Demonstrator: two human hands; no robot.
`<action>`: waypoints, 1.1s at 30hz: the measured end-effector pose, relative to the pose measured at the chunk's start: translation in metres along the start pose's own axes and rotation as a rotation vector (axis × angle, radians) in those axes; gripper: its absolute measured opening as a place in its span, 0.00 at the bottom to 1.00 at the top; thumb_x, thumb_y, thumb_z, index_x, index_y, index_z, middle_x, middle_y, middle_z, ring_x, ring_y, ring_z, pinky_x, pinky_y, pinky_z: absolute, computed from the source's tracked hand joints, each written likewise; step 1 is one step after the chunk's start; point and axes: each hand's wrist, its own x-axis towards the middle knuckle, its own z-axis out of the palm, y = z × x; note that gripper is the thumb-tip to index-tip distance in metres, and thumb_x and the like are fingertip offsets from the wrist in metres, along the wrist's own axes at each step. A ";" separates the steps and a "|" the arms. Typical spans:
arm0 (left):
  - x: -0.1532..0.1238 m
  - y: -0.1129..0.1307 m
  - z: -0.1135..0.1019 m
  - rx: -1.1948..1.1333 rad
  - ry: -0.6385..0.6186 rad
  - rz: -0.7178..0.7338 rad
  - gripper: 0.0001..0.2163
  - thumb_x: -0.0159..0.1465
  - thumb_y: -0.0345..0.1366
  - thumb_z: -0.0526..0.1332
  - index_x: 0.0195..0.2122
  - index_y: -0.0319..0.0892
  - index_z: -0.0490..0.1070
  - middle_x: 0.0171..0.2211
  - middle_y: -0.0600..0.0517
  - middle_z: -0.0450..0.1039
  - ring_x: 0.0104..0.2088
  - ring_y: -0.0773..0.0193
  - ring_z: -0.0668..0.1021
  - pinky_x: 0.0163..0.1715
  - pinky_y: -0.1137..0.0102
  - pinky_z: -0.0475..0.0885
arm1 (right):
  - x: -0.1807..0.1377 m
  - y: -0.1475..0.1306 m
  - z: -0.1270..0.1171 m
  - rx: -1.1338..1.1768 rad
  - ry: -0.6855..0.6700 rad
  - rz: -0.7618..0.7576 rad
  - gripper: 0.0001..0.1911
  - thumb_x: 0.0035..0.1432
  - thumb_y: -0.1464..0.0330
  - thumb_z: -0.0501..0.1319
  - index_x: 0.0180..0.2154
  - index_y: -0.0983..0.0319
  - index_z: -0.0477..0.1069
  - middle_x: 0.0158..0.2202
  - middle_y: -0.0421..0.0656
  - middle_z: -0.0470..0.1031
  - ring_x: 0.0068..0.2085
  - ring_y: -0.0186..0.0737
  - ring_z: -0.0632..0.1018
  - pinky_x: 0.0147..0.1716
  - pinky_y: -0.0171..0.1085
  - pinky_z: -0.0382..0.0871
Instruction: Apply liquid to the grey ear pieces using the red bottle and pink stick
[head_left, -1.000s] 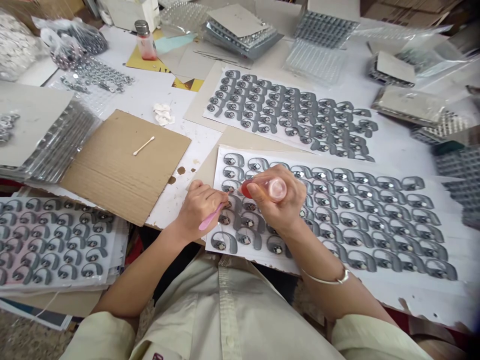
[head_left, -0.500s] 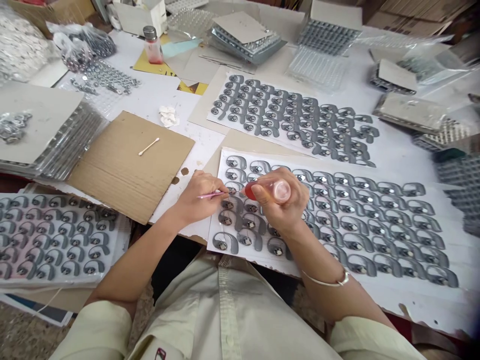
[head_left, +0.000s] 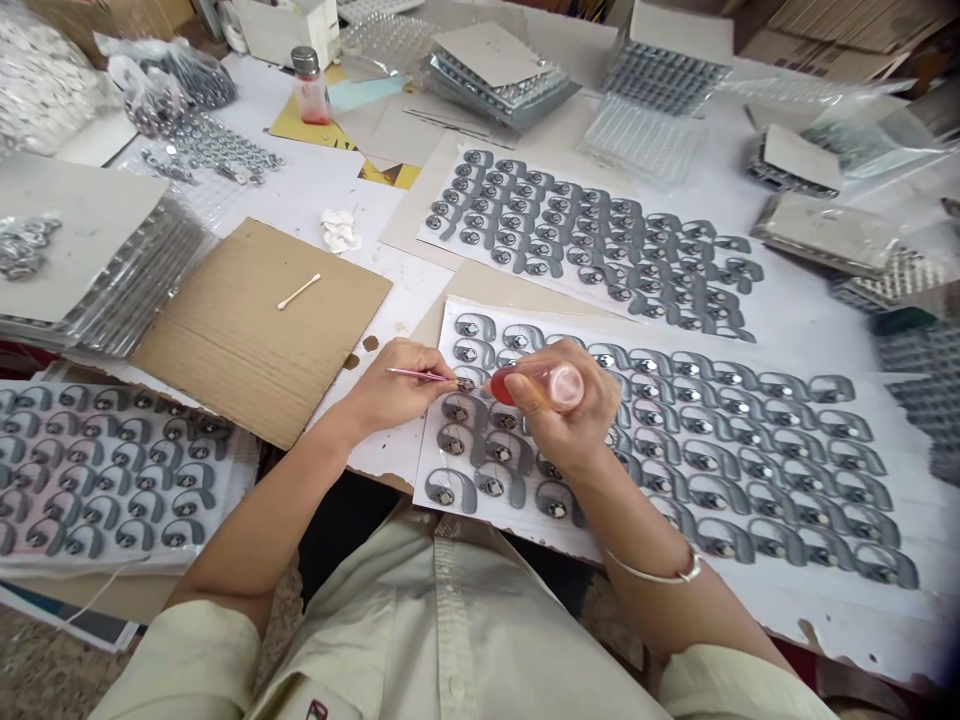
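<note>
Between the fingertips of my left hand [head_left: 400, 380] is a thin pink stick [head_left: 412, 374], its tip over a grey hook-shaped piece with a round metal part [head_left: 466, 384]. My right hand [head_left: 577, 410] is wrapped round a small squeeze bottle [head_left: 536, 385] of red liquid. The bottle lies tilted, with its nozzle pointing left at the same piece; whether nozzle or stick touches it I cannot tell. Rows of such grey pieces lie on a white sheet [head_left: 810, 610] under and beside my right hand.
A cotton swab [head_left: 299, 292] lies on a cardboard square [head_left: 247, 340] to the left. Behind is a second sheet of grey pieces [head_left: 555, 215]. A glass jar with red liquid [head_left: 311, 95] stands at the back. Stacked trays [head_left: 127, 270] sit at far left.
The pink stick has tilted a little, its rear end now higher. Both hands stay at nearly the same spot; the whole view has shifted slightly.
</note>
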 end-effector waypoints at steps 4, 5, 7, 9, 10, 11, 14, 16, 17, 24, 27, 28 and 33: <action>0.000 0.002 -0.001 -0.011 -0.024 -0.057 0.02 0.56 0.30 0.67 0.27 0.40 0.77 0.27 0.52 0.78 0.32 0.64 0.78 0.31 0.73 0.70 | -0.001 0.000 0.001 0.024 0.006 0.005 0.05 0.54 0.69 0.66 0.30 0.60 0.70 0.26 0.40 0.74 0.27 0.37 0.74 0.28 0.38 0.68; 0.000 0.002 -0.001 -0.015 -0.025 -0.063 0.02 0.56 0.30 0.67 0.27 0.40 0.77 0.28 0.51 0.78 0.32 0.64 0.78 0.31 0.73 0.70 | -0.001 0.000 0.001 0.027 0.005 -0.003 0.05 0.54 0.70 0.66 0.30 0.60 0.70 0.26 0.40 0.74 0.27 0.37 0.74 0.28 0.38 0.68; -0.001 0.002 -0.001 -0.023 -0.025 -0.066 0.02 0.56 0.30 0.67 0.26 0.40 0.77 0.28 0.51 0.78 0.32 0.64 0.78 0.31 0.73 0.69 | -0.001 0.000 0.001 0.033 -0.001 -0.017 0.04 0.54 0.71 0.66 0.31 0.60 0.70 0.26 0.40 0.75 0.28 0.37 0.74 0.29 0.38 0.68; -0.001 0.002 -0.001 -0.029 -0.025 -0.069 0.02 0.56 0.30 0.67 0.26 0.40 0.77 0.27 0.51 0.78 0.31 0.64 0.77 0.31 0.73 0.69 | -0.001 -0.001 0.001 0.041 -0.008 -0.016 0.04 0.54 0.71 0.65 0.31 0.60 0.70 0.26 0.39 0.75 0.28 0.37 0.74 0.29 0.38 0.68; -0.001 0.002 -0.001 -0.032 -0.025 -0.072 0.02 0.56 0.30 0.67 0.26 0.40 0.77 0.27 0.52 0.77 0.31 0.64 0.77 0.30 0.73 0.69 | -0.002 -0.001 0.001 0.044 -0.012 -0.012 0.04 0.54 0.71 0.65 0.31 0.60 0.70 0.26 0.39 0.75 0.28 0.37 0.73 0.29 0.38 0.68; -0.001 0.002 -0.001 -0.036 -0.025 -0.076 0.02 0.56 0.30 0.67 0.26 0.40 0.77 0.27 0.52 0.77 0.31 0.64 0.77 0.30 0.73 0.69 | -0.002 -0.001 0.001 0.047 -0.015 -0.008 0.04 0.54 0.71 0.65 0.31 0.60 0.70 0.26 0.39 0.75 0.28 0.37 0.73 0.29 0.38 0.69; -0.001 0.001 -0.001 -0.054 -0.022 -0.088 0.02 0.56 0.31 0.67 0.26 0.40 0.77 0.27 0.51 0.77 0.31 0.64 0.77 0.30 0.73 0.69 | -0.003 -0.001 0.002 0.055 -0.023 -0.005 0.04 0.54 0.71 0.65 0.31 0.60 0.71 0.26 0.40 0.75 0.28 0.37 0.73 0.30 0.39 0.69; -0.001 0.000 -0.001 -0.064 -0.025 -0.092 0.02 0.56 0.31 0.67 0.26 0.40 0.77 0.27 0.51 0.77 0.31 0.64 0.77 0.31 0.73 0.69 | -0.004 -0.001 0.002 0.053 -0.032 -0.007 0.04 0.54 0.71 0.65 0.31 0.60 0.71 0.27 0.40 0.75 0.28 0.37 0.74 0.30 0.39 0.69; -0.001 0.000 -0.001 -0.067 -0.027 -0.093 0.03 0.56 0.31 0.67 0.27 0.40 0.78 0.27 0.51 0.77 0.31 0.64 0.77 0.31 0.73 0.69 | -0.004 -0.001 0.002 0.052 -0.036 -0.006 0.04 0.54 0.71 0.65 0.31 0.60 0.71 0.27 0.40 0.75 0.28 0.37 0.74 0.31 0.39 0.69; -0.002 -0.001 -0.001 -0.089 -0.034 -0.109 0.03 0.57 0.33 0.67 0.27 0.40 0.78 0.27 0.51 0.77 0.30 0.64 0.76 0.30 0.73 0.69 | -0.006 -0.002 0.003 0.047 -0.035 -0.014 0.03 0.54 0.70 0.65 0.31 0.60 0.71 0.28 0.41 0.75 0.29 0.38 0.75 0.32 0.40 0.70; -0.002 -0.002 0.000 -0.106 -0.033 -0.119 0.03 0.57 0.33 0.67 0.27 0.40 0.78 0.27 0.51 0.77 0.30 0.65 0.76 0.29 0.74 0.68 | -0.006 -0.002 0.004 0.043 -0.033 -0.027 0.03 0.54 0.70 0.65 0.31 0.60 0.71 0.28 0.40 0.75 0.30 0.37 0.75 0.33 0.40 0.70; -0.002 -0.001 0.000 -0.112 -0.032 -0.125 0.03 0.57 0.33 0.67 0.27 0.40 0.78 0.27 0.51 0.77 0.30 0.65 0.76 0.29 0.74 0.68 | -0.007 -0.001 0.004 0.043 -0.032 -0.028 0.03 0.54 0.70 0.65 0.31 0.60 0.71 0.28 0.40 0.75 0.30 0.37 0.75 0.33 0.40 0.70; -0.002 0.000 -0.001 -0.172 -0.055 -0.169 0.04 0.57 0.33 0.66 0.27 0.39 0.77 0.26 0.52 0.76 0.28 0.66 0.75 0.27 0.74 0.67 | -0.007 -0.001 0.004 0.054 -0.034 -0.028 0.04 0.54 0.70 0.66 0.31 0.60 0.71 0.28 0.41 0.75 0.30 0.37 0.74 0.32 0.40 0.70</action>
